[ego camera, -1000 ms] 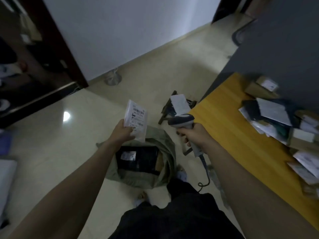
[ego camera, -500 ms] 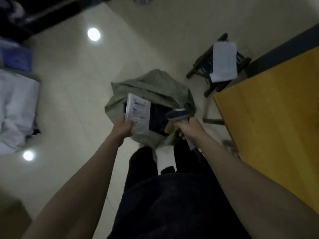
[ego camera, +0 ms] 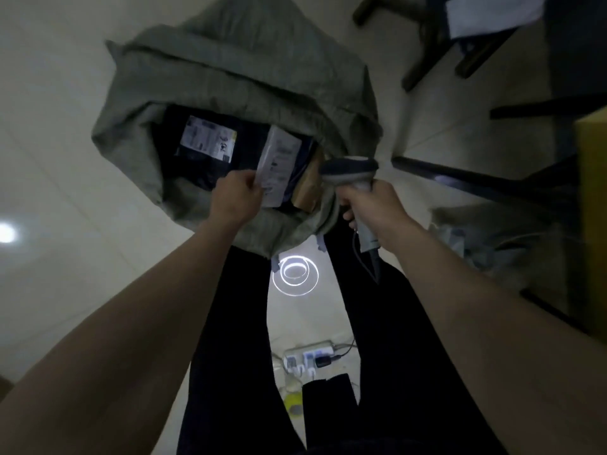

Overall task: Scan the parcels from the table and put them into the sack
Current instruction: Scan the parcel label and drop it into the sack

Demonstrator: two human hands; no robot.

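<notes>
**Parcel held over the open sack**

The left hand (ego camera: 235,195) grips a small white parcel (ego camera: 278,169) by its lower left edge, fingers curled round the edge with the thumb on top. The parcel is tilted, label side up, and sits above the mouth of the grey-green sack (ego camera: 236,77), which stands open on the tiled floor (ego camera: 59,152). Whether the parcel touches the contents below cannot be told.

Inside the sack lies a dark parcel (ego camera: 197,159) bearing a white label (ego camera: 208,139), and a brown parcel (ego camera: 308,188) rests against the right inner wall.

The right hand (ego camera: 371,208) is closed round the handle of a grey scanner (ego camera: 349,170); the scanner head is just beside the sack's right rim. A cable (ego camera: 363,261) hangs from the handle base.

The corner of the yellow table (ego camera: 593,192) shows at the right edge. A power strip (ego camera: 308,357) lies on the floor between the person's legs.
</notes>
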